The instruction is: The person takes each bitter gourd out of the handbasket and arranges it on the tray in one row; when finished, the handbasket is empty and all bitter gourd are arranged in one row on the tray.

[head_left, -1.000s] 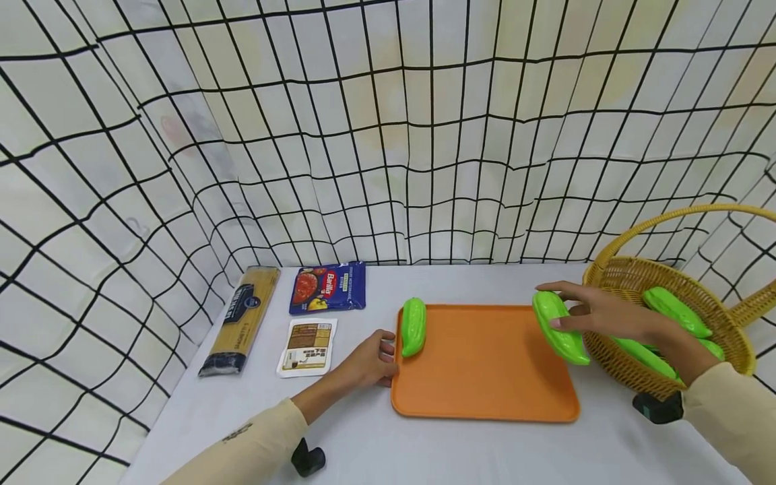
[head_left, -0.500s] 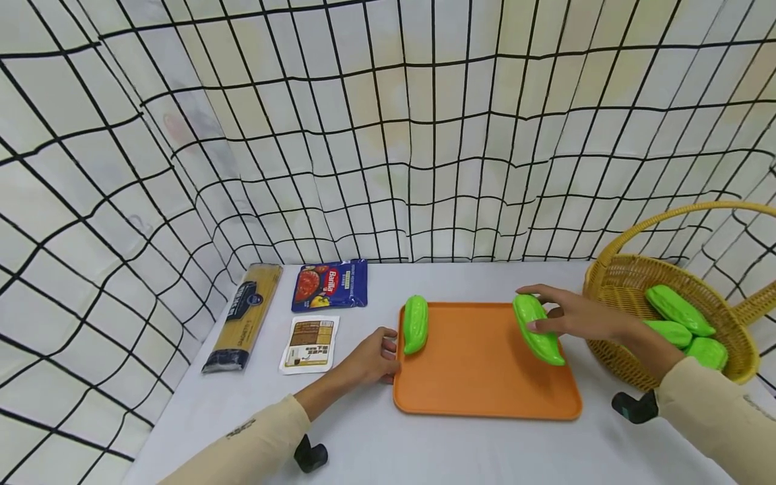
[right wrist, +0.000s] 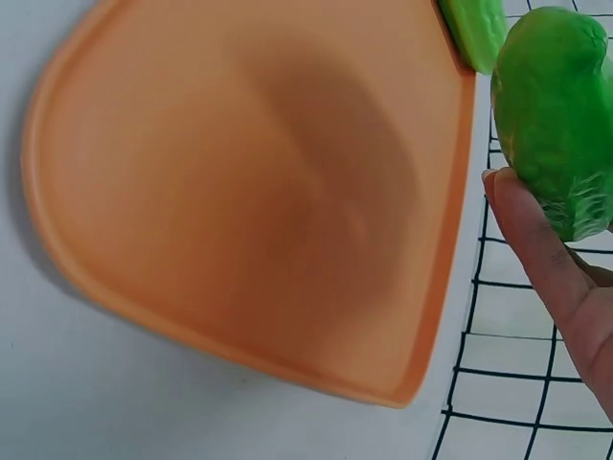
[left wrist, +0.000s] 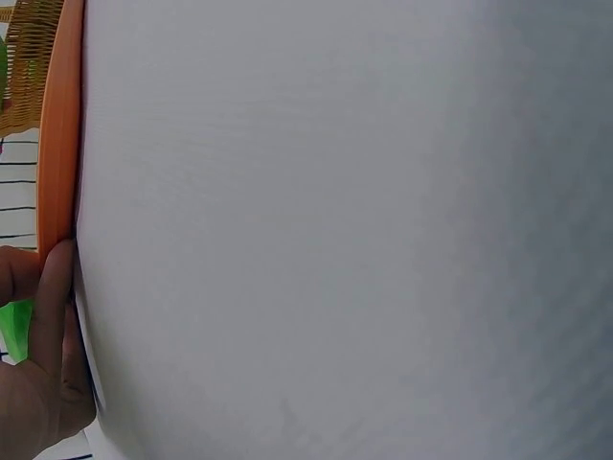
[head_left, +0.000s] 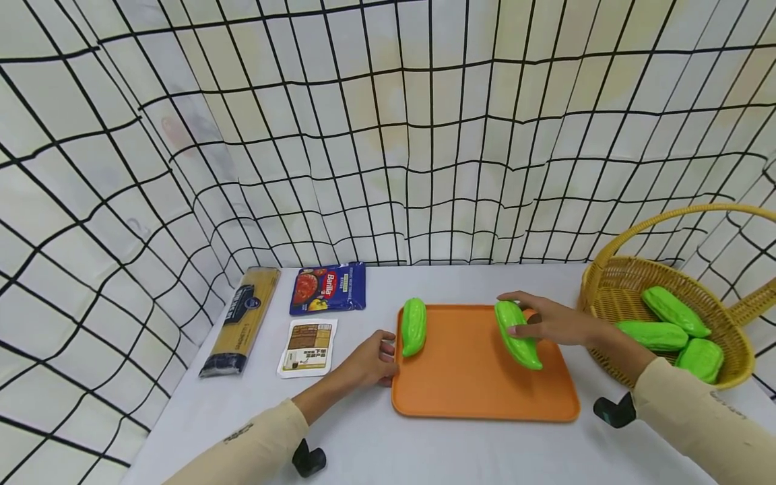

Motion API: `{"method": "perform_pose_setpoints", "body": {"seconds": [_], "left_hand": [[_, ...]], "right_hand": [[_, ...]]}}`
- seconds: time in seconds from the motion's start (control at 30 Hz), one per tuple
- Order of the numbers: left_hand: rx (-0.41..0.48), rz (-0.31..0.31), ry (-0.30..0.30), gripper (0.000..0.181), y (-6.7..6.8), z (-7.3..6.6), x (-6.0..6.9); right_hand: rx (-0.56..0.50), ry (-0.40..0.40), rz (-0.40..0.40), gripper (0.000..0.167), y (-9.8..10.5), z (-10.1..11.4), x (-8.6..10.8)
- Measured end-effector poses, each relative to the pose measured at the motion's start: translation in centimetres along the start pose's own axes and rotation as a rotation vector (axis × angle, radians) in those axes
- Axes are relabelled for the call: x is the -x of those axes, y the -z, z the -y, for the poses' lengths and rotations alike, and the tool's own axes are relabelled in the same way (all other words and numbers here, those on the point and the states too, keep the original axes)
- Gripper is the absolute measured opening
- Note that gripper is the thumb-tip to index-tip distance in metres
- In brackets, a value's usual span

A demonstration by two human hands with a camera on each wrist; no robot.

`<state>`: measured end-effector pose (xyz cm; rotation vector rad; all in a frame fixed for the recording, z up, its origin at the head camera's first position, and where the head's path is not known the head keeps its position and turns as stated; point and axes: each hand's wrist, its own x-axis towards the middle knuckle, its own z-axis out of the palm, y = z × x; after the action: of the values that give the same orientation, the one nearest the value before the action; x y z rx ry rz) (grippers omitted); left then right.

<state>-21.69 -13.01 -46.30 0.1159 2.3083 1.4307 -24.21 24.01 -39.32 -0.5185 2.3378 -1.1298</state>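
Observation:
My right hand holds a bright green, ridged, glossy bitter melon between thumb and fingers. It is above the right half of an orange tray, tilted with its pointed end toward me. In the right wrist view the held bitter melon is apart from the tray, and its shadow falls on the tray. A second bitter melon lies lengthwise along the tray's left edge. My left hand grips that edge; in the left wrist view thumb and fingers are on either side of the rim.
A wicker basket with a tall handle stands at the right, holding several more green bitter melons. On the left lie a spaghetti pack, a blue Barilla pouch and a white-brown packet. Black-gridded white cloth rises behind.
My right hand has carried the bitter melon left, from beside the basket to over the tray's right half. The left hand has kept its place on the tray's edge.

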Motion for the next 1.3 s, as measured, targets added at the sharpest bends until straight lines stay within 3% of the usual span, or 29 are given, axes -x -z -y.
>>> {"method": "perform_pose_setpoints", "body": {"seconds": [0.23,0.57,0.87,1.3], "left_hand": [[0.043,-0.003,-0.009,0.067,-0.1,0.2,0.2],[0.043,-0.009,-0.007,0.067,-0.2,0.1,0.3],[0.031,-0.009,0.002,0.066,-0.2,-0.1,0.4],[0.032,-0.009,0.001,0.065,-0.2,0.0,0.2]], "right_hand": [[0.011,0.047,-0.018,0.069,-1.0,-0.2,-0.8],[-0.040,0.041,-0.030,0.072,-2.1,-0.2,-2.2],[-0.078,0.019,-0.040,0.071,-2.7,0.2,-3.5],[-0.052,-0.040,-0.060,0.069,-3.8,0.7,-5.4]]}}
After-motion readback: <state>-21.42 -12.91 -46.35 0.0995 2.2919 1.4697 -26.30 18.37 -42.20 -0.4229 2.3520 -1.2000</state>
